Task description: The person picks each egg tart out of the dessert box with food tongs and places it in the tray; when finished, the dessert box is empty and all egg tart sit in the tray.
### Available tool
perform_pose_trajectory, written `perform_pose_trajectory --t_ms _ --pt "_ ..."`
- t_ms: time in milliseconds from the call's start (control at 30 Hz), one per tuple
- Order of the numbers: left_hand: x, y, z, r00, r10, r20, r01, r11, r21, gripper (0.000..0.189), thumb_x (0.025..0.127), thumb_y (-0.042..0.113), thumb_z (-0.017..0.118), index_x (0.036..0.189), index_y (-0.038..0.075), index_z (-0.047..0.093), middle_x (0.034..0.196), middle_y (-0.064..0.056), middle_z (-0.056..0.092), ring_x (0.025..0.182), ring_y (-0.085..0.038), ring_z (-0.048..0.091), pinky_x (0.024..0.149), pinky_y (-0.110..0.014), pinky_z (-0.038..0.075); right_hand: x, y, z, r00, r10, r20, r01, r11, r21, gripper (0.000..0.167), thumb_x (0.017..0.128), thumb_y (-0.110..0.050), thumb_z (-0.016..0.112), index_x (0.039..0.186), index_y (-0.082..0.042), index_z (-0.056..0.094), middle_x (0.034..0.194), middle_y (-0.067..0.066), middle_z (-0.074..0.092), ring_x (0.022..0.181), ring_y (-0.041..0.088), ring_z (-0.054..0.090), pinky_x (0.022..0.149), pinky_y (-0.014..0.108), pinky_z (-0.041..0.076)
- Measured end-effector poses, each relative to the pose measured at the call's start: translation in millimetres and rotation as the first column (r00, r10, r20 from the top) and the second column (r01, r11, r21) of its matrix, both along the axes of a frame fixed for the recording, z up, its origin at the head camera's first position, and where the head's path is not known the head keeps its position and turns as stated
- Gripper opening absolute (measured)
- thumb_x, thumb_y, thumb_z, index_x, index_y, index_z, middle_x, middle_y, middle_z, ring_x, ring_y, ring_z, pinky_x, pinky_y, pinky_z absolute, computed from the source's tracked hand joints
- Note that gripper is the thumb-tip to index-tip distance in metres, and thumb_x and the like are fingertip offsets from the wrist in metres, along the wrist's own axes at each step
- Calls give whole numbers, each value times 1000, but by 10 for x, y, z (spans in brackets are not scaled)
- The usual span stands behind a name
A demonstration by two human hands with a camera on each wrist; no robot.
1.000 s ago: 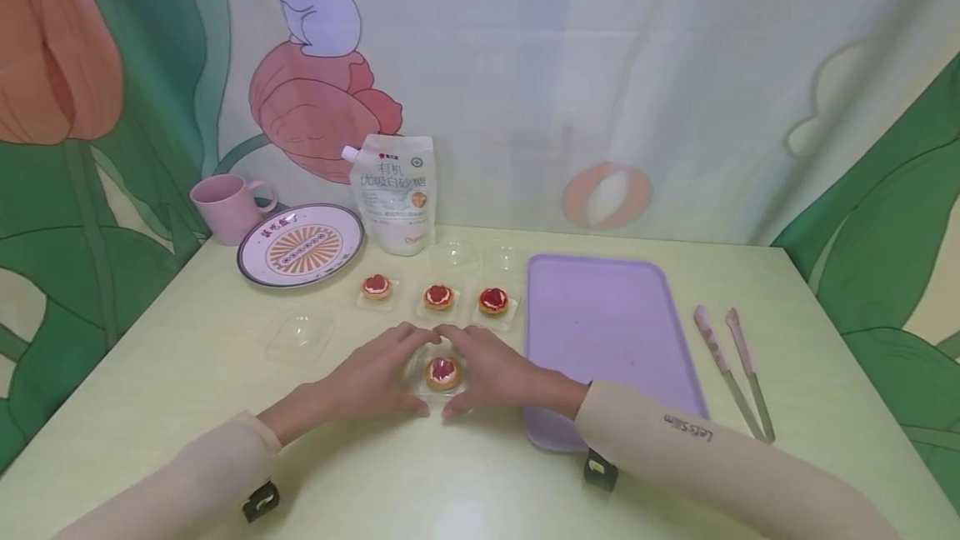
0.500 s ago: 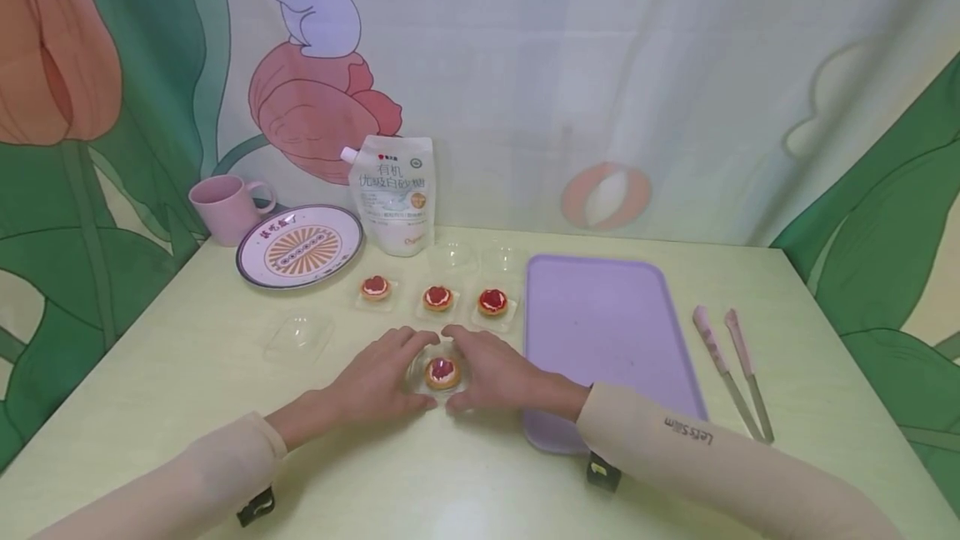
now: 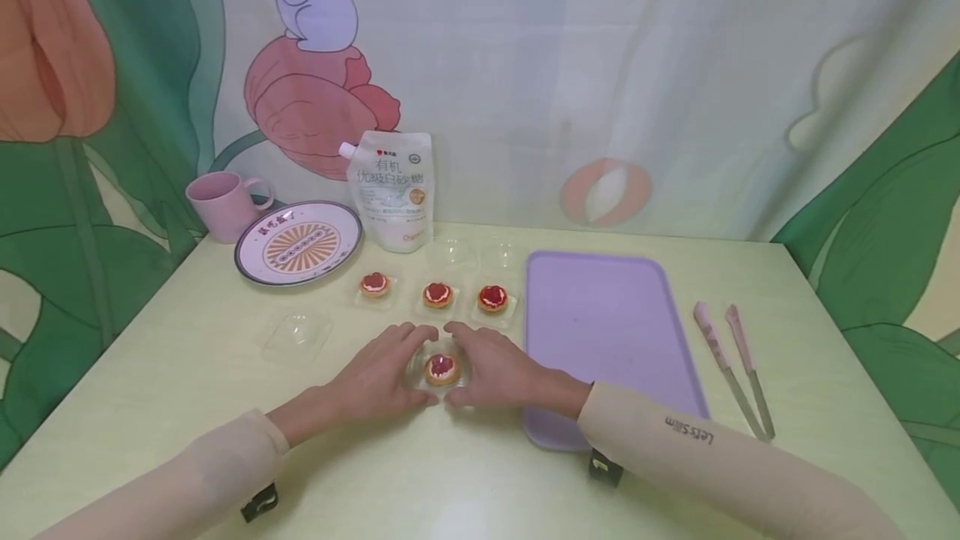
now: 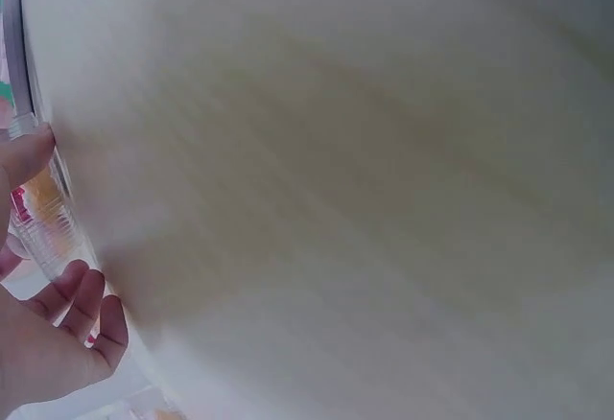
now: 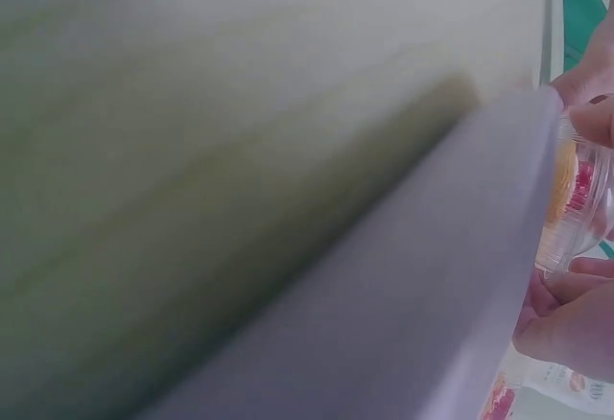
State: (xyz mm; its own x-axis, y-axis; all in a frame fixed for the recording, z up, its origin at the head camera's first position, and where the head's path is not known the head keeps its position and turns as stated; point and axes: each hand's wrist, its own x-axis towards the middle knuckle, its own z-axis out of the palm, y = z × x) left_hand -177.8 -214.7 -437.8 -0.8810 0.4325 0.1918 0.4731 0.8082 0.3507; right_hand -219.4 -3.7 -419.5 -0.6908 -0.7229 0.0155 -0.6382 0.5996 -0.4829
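— As the head view covers both hands, what do they hold?

— The left hand [image 3: 381, 369] and the right hand [image 3: 495, 367] face each other across one clear container [image 3: 441, 347]. The fingers of each are bent round its sides, only slightly parted from the thumbs, and grip it. A red-topped tart [image 3: 442, 371] sits inside. The container is between the hands at the middle of the table [image 3: 375, 482] (whether it touches the surface, I cannot tell).

— List the surroundings.

— Beyond the hands, three tarts on clear bases form a row: left unit [image 3: 374, 285], middle unit [image 3: 437, 296], right unit [image 3: 492, 299]. Two clear domes [image 3: 453, 253] stand behind them. A purple tray [image 3: 600, 323] lies just right of the right hand, then two pink-handled utensils [image 3: 711, 338]. At rear left: mug [image 3: 221, 207], plate [image 3: 298, 244] and upright pouch [image 3: 395, 198].

— Left wrist view?

— At the left edge, a thumb and bent fingers bear on the container's ribbed side. Orange crust shows through the wall.

— Right wrist view?

— At the right edge, fingers clasp both ends of the container. A blurred lavender shape [image 5: 384, 286] crosses the foreground.
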Motion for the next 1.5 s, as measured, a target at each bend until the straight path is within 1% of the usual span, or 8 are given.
perform_pose_trajectory --t_ms 267,667,833,1000,1100,1267,1400,1500 --pt "-20 1 7 1000 -2 15 2 1000 0 71 72 32 88 128 14 49 106 -1 58 94 -17 51 80 -33 46 -12 -18 20 1000 2 -23 -1 1000 20 80 74 -32 80 141 -5 46 84 -2 60 76 14 52 69 27 44" --pt "-40 -2 20 1000 -10 23 10 1000 10 71 71 32 89 128 16 49 106 0 59 95 -17 51 81 -33 47 -68 -39 67 998 45 -38 -41 992 116 78 77 -36 78 142 -6 47 79 -5 61 70 11 52 63 24 44" --pt "-39 -15 13 999 -8 40 8 1000 1 69 73 33 88 128 16 49 111 0 62 99 -18 53 84 -34 48 -59 -39 58 995 77 -60 -68 989 134 72 77 -36 80 136 -7 51 93 -4 66 78 12 57 69 24 49" --pt "-30 -30 10 999 -4 52 6 1000 -27 67 75 34 86 129 17 50 110 -1 61 100 -18 54 84 -34 48 -21 -23 77 997 75 -28 -71 990 124 85 73 -35 87 143 -10 45 120 2 68 103 17 64 91 32 53" --pt "-21 -37 0 999 -8 49 10 999 -38 68 77 35 85 132 17 49 110 -1 59 99 -17 53 83 -34 49 -8 -12 98 999 49 -2 -48 991 128 93 73 -32 89 148 -11 40 125 4 68 110 19 65 96 35 53" --pt "-14 -20 -17 999 -19 31 20 999 -28 72 78 39 84 137 17 49 115 -2 58 100 -16 53 84 -35 51 -12 15 110 999 30 20 -32 993 110 91 73 -27 88 148 -11 40 105 0 70 92 15 63 82 30 53" --pt "-12 8 2 999 -8 47 9 1000 -5 71 79 41 83 137 18 49 113 0 57 97 -13 52 83 -33 51 -33 43 110 998 52 34 -55 996 72 87 73 -24 83 148 -10 40 78 -6 61 70 10 54 62 24 46" --pt "-17 30 26 998 -2 57 1 1000 14 70 78 40 84 135 18 50 111 1 57 95 -13 51 81 -32 49 -57 58 115 996 78 37 -80 995 56 89 72 -24 80 149 -9 39 70 -7 56 63 8 48 55 22 41"
